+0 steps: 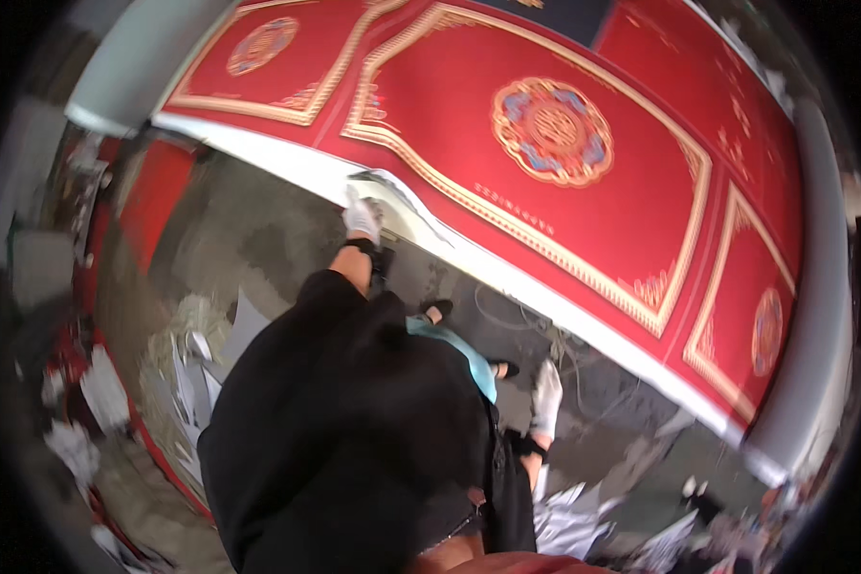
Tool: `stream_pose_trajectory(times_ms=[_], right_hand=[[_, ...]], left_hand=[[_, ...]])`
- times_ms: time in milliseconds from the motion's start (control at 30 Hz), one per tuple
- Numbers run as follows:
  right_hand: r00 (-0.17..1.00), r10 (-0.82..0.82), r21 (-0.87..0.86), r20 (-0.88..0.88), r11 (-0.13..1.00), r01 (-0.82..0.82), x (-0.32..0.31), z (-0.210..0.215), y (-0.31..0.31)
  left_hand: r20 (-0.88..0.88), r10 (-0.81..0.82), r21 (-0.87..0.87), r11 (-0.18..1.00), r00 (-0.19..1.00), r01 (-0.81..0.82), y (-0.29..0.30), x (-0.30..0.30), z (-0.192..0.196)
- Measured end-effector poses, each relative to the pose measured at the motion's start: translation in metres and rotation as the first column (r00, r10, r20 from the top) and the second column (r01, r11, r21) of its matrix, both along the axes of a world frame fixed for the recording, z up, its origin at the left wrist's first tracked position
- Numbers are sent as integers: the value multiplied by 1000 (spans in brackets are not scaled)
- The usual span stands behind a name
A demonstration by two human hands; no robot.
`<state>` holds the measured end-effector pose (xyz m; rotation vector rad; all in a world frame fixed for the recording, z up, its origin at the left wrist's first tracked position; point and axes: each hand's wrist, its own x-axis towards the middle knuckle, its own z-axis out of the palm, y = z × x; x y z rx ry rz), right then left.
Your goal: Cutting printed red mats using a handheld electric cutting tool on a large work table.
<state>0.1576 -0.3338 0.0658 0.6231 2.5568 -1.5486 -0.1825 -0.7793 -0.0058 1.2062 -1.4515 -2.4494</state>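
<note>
A wide red printed sheet (430, 105) with gold borders and round medallions spreads out in front of me, a white margin (545, 297) along its near edge. At that margin is my left hand (362, 216) in a white glove, its fingers closed at the near edge beside a lifted, curled flap (407, 212). What lies under those fingers is partly hidden. My right hand (545, 394), also in a white glove, hangs apart from the sheet on the right, fingers stretched out and holding nothing visible. Both wrists wear black bands.
Large pale cylinders stand at the sheet's left end (153, 57) and right end (813, 239). Crumpled white scraps (569, 521) lie on the floor at lower right, more paper (196, 373) at left beside a red-edged frame. A thin cable (564, 354) trails near my feet.
</note>
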Motion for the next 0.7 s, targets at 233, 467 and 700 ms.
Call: stream_pose_trajectory(times_ms=[233,467,700], right_hand=[[884,-71,-56,462,992,109,-38,45,-71],[806,-363,-10,468,910,415,27,54,-61],[938,-233,353,255,926,134,160,3,-81]], left_hand=[[-169,-172,336,916,970,221,-9,-74,50],[-268,-445,-463,837,855,291,-2,-97,181],[52,-44,-103,993,998,49,-43,-68,-14]])
